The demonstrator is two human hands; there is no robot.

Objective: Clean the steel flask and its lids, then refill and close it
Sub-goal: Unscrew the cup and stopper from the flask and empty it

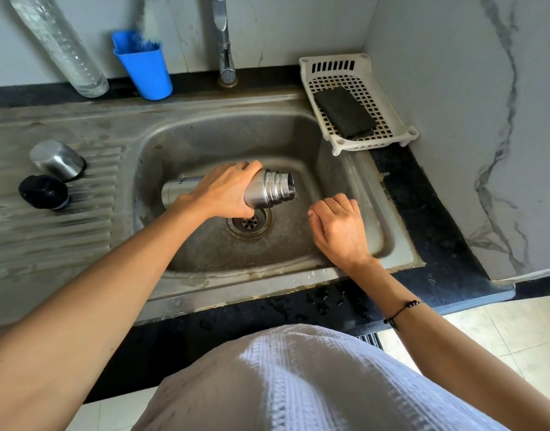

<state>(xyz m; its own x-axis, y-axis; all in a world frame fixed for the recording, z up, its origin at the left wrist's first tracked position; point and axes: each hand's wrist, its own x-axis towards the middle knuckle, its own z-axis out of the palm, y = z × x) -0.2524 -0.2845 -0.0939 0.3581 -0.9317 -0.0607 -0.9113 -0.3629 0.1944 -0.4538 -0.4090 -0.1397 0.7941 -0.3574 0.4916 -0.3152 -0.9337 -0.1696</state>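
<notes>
My left hand (pixel 225 189) grips the steel flask (pixel 272 188) around its upper body, holding it nearly level over the sink basin (pixel 205 132), its open threaded mouth pointing right above the drain (pixel 249 223). A drop hangs at the mouth. Just right of the mouth hovers my right hand (pixel 337 227), with loosely curled fingers and nothing in it. On the ribbed drainboard at the left lie the steel cap (pixel 57 160) and the black inner lid (pixel 43 192), side by side.
The tap (pixel 224 42) stands behind the basin, not running. A blue cup (pixel 144 66) and a clear plastic bottle (pixel 60 45) lean at the back wall. A white basket (pixel 354 102) with a dark scrub pad (pixel 345 112) sits at the right. The counter's front edge is wet.
</notes>
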